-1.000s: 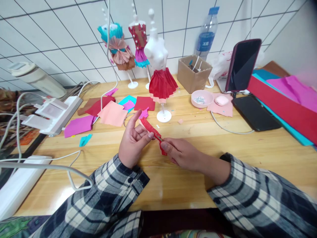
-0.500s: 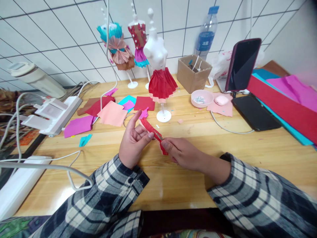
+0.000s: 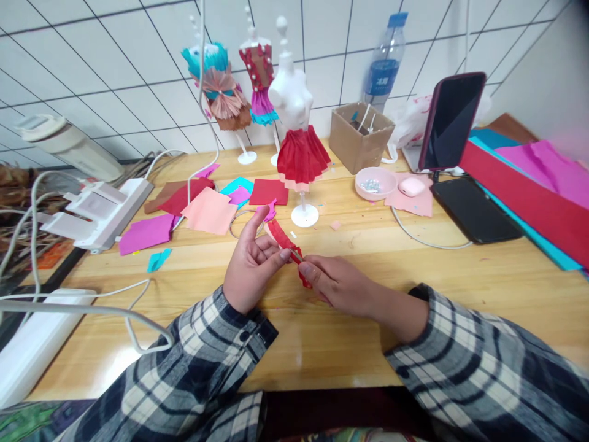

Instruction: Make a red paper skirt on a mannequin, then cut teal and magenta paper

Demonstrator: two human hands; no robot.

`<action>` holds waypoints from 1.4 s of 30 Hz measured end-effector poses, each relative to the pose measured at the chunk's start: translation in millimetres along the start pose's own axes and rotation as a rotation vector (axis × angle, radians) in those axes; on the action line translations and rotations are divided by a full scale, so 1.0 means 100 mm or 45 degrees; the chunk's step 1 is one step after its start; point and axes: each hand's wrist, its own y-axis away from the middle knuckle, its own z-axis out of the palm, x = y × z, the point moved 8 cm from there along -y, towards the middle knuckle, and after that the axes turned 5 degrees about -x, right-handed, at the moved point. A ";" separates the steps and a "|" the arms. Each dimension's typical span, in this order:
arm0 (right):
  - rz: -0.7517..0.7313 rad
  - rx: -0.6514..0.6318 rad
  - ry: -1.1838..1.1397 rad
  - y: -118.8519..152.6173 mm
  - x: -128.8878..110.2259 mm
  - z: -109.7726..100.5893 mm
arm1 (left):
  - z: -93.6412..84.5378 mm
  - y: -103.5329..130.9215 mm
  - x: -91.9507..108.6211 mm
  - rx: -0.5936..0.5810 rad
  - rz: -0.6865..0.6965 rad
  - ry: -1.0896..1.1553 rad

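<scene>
One red strip (image 3: 279, 235): held, unattached.
The strip is pinched by the left hand (image 3: 248, 265); a slim tool (image 3: 297, 255) is gripped against it by the right hand (image 3: 338, 282). Beyond them, a red skirt (image 3: 304, 157) is fitted on the mannequin (image 3: 292, 95); its torso is bare. Nearer, room is given by the desk (image 3: 331, 356) to its front edge; leftward, it is limited by paper pieces (image 3: 209, 210).

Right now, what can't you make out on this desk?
All in the head view:
Thin tool: its rear end is hidden by the right hand.
Red strip: partly covered by the left hand.
Cardboard box: its walls hide the bottom.
Silvery bits in the pink dish: too small to identify.
Long red sheet: cut off by the right edge.
</scene>
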 end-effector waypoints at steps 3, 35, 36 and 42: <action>-0.007 0.014 0.023 0.00 -0.02 -0.01 | 0.01 0.00 0.01 -0.004 -0.006 -0.016; -0.008 0.075 0.032 -0.01 -0.01 0.01 | 0.05 0.03 0.05 -0.030 0.009 -0.087; -0.007 0.076 0.035 -0.01 -0.01 0.01 | 0.04 0.02 0.05 -0.015 0.012 -0.101; -0.028 0.094 0.026 -0.01 -0.01 0.01 | 0.07 0.02 0.09 0.005 0.032 -0.135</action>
